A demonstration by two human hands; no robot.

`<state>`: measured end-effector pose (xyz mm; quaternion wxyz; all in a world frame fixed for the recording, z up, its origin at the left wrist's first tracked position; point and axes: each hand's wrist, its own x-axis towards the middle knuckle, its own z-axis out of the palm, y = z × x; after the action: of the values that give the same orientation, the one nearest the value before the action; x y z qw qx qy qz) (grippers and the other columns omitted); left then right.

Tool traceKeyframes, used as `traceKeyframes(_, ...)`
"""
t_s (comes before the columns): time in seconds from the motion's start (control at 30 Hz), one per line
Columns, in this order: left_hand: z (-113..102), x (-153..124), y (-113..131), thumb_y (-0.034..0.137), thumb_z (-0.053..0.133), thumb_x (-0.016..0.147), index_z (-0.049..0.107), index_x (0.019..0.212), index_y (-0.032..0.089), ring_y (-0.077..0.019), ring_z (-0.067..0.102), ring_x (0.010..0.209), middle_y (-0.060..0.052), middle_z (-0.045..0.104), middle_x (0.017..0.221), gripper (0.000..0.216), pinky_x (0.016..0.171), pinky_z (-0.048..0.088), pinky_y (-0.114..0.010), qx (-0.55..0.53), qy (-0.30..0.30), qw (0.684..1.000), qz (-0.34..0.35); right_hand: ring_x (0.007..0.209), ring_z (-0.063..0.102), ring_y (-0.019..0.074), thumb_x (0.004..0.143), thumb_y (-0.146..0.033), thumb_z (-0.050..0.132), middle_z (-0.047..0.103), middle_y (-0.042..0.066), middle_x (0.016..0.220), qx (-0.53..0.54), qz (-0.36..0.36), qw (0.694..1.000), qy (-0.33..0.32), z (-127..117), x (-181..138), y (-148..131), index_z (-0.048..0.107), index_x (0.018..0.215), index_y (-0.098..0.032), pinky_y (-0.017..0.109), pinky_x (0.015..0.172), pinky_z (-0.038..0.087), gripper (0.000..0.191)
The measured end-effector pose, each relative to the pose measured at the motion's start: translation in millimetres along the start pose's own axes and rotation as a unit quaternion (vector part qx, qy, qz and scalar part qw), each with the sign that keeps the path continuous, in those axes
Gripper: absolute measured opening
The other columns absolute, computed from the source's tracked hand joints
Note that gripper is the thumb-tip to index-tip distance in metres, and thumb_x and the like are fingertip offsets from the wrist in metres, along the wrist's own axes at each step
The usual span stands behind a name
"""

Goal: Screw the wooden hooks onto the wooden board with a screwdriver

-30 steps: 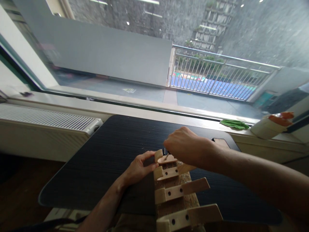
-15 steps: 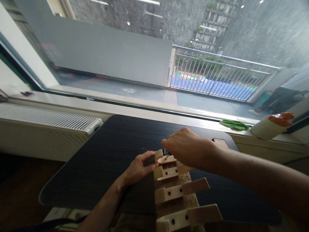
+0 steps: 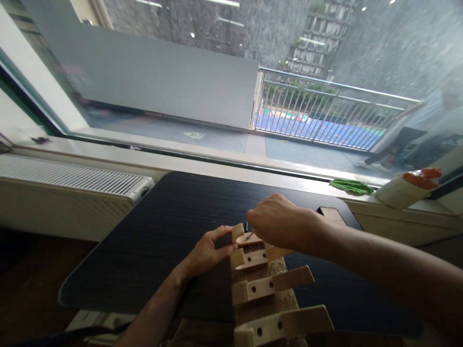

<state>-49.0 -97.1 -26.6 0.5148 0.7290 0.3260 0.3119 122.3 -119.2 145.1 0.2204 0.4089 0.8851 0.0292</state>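
Observation:
Along a wooden board sit several pale wooden pieces, each with a curved block at its left end; the nearer ones show two dark screw heads. At the far end, my left hand pinches the farthest curved block between thumb and fingers. My right hand is closed above the flat wooden piece beside it. From this fist a thin metal driver slants down to the piece's surface; its handle is hidden. A thin dark upright rod stands just behind.
The board rests on a black table. A phone lies beyond my right forearm. On the windowsill are a green cloth and a whitish container with an orange top. A radiator stands left; a person passes outside.
My right hand has shifted slightly right, uncovering more of the phone. My left hand and the wooden pieces stay put. Outside, the person has come further into view.

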Motion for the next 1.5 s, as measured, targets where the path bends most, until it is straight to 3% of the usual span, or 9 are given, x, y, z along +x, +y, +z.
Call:
traceKeyframes(0.17,0.3,0.3,-0.6,0.029,0.060,0.076,0.060,0.109,0.020,-0.0209,0.054,0.104,-0.003,0.062,0.111,0.034,0.094,0.039,-0.030,-0.008,0.004,1.000,-0.002,0.065,0.062,0.0202,0.077,-0.021,0.058,0.065,0.007,0.070,-0.013,0.015,0.999,0.027,4.2,-0.8,0.7,0.061,0.076,-0.014,0.027,0.052,0.043,0.008)
traceKeyframes(0.3,0.2,0.9,-0.4,0.028,0.059,0.077,0.058,0.112,0.019,-0.0212,0.053,0.107,-0.004,0.060,0.114,0.037,0.096,0.038,-0.031,-0.021,-0.005,1.000,-0.002,0.067,0.062,0.0187,0.074,-0.014,0.059,0.065,0.006,0.077,-0.023,0.013,0.999,0.037,-5.8,-8.1,-4.2,0.059,0.086,-0.014,0.026,0.053,0.041,0.012)
traceKeyframes(0.6,0.7,0.9,3.6,0.028,0.058,0.078,0.057,0.113,0.018,-0.0214,0.052,0.109,-0.005,0.059,0.116,0.037,0.098,0.036,-0.033,-0.026,-0.014,1.000,-0.008,0.067,0.061,0.0188,0.074,-0.003,0.053,0.064,0.004,0.079,-0.041,-0.007,0.998,0.042,-15.0,-13.7,-6.3,0.060,0.084,-0.015,0.027,0.052,0.040,0.017)
traceKeyframes(0.8,0.3,0.7,3.2,0.029,0.058,0.077,0.059,0.111,0.020,-0.0216,0.053,0.107,-0.004,0.061,0.111,0.035,0.095,0.038,-0.031,-0.017,-0.005,1.000,-0.005,0.064,0.061,0.0180,0.075,-0.003,0.052,0.065,0.005,0.075,-0.033,-0.006,0.998,0.049,-5.3,-9.8,-2.8,0.059,0.080,-0.014,0.027,0.053,0.041,0.014)
traceKeyframes(1.0,0.4,0.5,-0.1,0.030,0.058,0.077,0.059,0.110,0.019,-0.0211,0.054,0.104,-0.004,0.061,0.109,0.035,0.095,0.039,-0.032,-0.006,-0.003,1.000,-0.007,0.063,0.062,0.0208,0.081,-0.010,0.049,0.064,0.005,0.070,-0.006,0.009,1.000,0.012,-1.7,-6.9,-0.2,0.060,0.069,-0.016,0.028,0.048,0.040,0.017)
traceKeyframes(1.13,0.2,0.4,-1.5,0.029,0.058,0.076,0.059,0.110,0.019,-0.0212,0.053,0.106,-0.004,0.061,0.110,0.035,0.096,0.038,-0.031,0.005,0.000,1.000,-0.004,0.062,0.062,0.0207,0.079,-0.018,0.055,0.064,0.004,0.071,-0.010,0.017,0.998,0.063,3.9,-8.0,-0.5,0.059,0.078,-0.015,0.028,0.048,0.040,0.005)
traceKeyframes(1.23,0.1,0.1,-2.8,0.029,0.059,0.076,0.059,0.110,0.019,-0.0216,0.053,0.107,-0.005,0.061,0.111,0.036,0.096,0.038,-0.031,0.008,0.004,1.000,-0.009,0.063,0.061,0.0200,0.074,-0.015,0.060,0.063,0.003,0.073,-0.022,0.006,0.996,0.088,3.2,-11.7,-2.7,0.056,0.085,-0.015,0.028,0.050,0.040,0.012)
traceKeyframes(1.5,0.1,-0.3,-1.5,0.030,0.058,0.077,0.059,0.110,0.021,-0.0211,0.053,0.105,-0.004,0.061,0.109,0.035,0.095,0.038,-0.032,0.009,-0.001,1.000,-0.006,0.070,0.061,0.0193,0.076,-0.008,0.056,0.065,0.005,0.081,-0.035,0.004,0.999,0.024,-18.3,-18.4,-8.0,0.057,0.085,-0.017,0.027,0.055,0.040,0.012)
